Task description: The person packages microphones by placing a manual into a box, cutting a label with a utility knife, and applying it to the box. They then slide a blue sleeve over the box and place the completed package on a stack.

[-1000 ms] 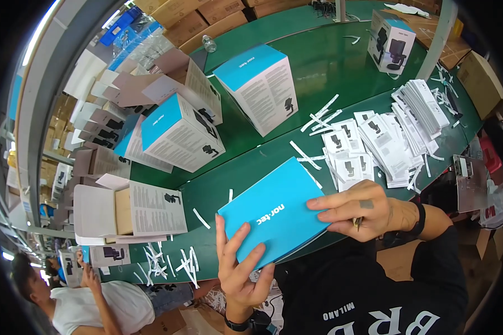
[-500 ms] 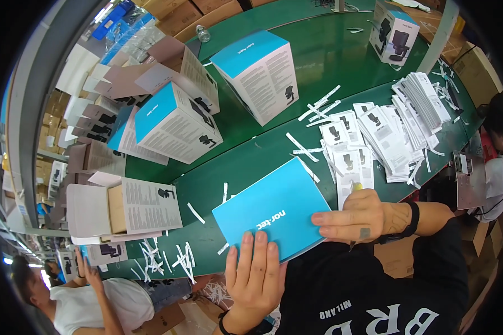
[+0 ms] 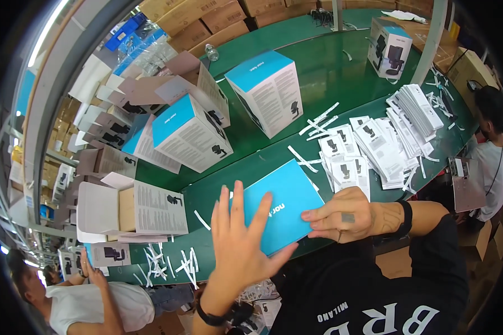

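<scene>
Fingers (image 3: 317, 214) of the right hand (image 3: 346, 218) grip the right edge of a blue-faced box (image 3: 293, 192), the left hand (image 3: 237, 251) spread open over its left part, near the green desk's (image 3: 341, 72) front, with white leaflets (image 3: 374, 137) and blue-topped boxes (image 3: 271, 103) beyond.

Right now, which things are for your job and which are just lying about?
For the job:
rectangular blue-topped cardboard box, gripped by the right hand
probably the open white cardboard box and rectangular white paper leaflets

Seemingly lying about:
thin white paper strips
small clear bottle-like thing
</scene>
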The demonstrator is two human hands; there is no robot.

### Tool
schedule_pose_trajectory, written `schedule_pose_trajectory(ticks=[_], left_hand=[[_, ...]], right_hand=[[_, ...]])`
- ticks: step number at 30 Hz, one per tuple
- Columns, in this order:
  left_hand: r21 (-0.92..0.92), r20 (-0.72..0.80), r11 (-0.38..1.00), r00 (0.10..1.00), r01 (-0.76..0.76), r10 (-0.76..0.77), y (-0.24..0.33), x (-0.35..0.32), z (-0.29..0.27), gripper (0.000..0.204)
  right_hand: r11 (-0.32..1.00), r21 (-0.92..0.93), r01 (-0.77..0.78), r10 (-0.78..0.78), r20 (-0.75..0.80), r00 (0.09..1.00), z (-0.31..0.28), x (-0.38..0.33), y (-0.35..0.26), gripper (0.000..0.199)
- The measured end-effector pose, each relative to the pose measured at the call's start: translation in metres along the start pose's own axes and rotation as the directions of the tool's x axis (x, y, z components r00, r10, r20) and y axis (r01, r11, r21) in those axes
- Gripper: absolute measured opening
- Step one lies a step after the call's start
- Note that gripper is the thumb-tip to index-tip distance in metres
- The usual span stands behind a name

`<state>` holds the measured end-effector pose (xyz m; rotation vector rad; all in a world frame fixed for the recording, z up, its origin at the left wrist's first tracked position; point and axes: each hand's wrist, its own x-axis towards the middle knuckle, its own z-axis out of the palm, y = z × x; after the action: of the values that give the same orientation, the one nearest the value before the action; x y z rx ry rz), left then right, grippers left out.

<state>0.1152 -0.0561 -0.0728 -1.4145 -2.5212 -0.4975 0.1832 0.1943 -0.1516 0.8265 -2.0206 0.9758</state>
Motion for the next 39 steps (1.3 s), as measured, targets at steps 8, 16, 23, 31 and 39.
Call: schedule_pose_trajectory(ticks=[8,16,23,31,39], left_hand=[[-0.185,0.305,0.976,0.938,-0.111,0.164,-0.011,0.069,-0.031,0.095],[-0.623,-0.056,0.744,0.934,0.243,-0.352,-0.056,0.065,0.042,0.111],[-0.424,-0.427,0.79,0.672,0.443,-0.606,-0.11,0.201,0.088,0.091],[-0.471,-0.532,0.841,0.675,0.265,-0.511,-0.105,0.286,0.139,0.075],[-0.265,-0.32,0.958,0.927,0.109,-0.194,-0.15,0.333,0.114,0.098]], right_hand=[[0.974,0.168,-0.154,0.154,0.012,0.988,-0.101,-0.005,0.021,0.023],[-0.061,0.918,-0.392,0.942,0.183,0.283,-0.087,-0.122,-0.006,0.055],[-0.09,0.69,-0.718,0.909,0.352,0.224,-0.097,-0.139,0.013,0.068],[-0.106,0.64,-0.761,0.804,0.506,0.313,-0.055,-0.107,0.006,0.062],[0.089,0.447,-0.89,0.909,0.33,0.257,-0.079,-0.096,0.0,0.052]])
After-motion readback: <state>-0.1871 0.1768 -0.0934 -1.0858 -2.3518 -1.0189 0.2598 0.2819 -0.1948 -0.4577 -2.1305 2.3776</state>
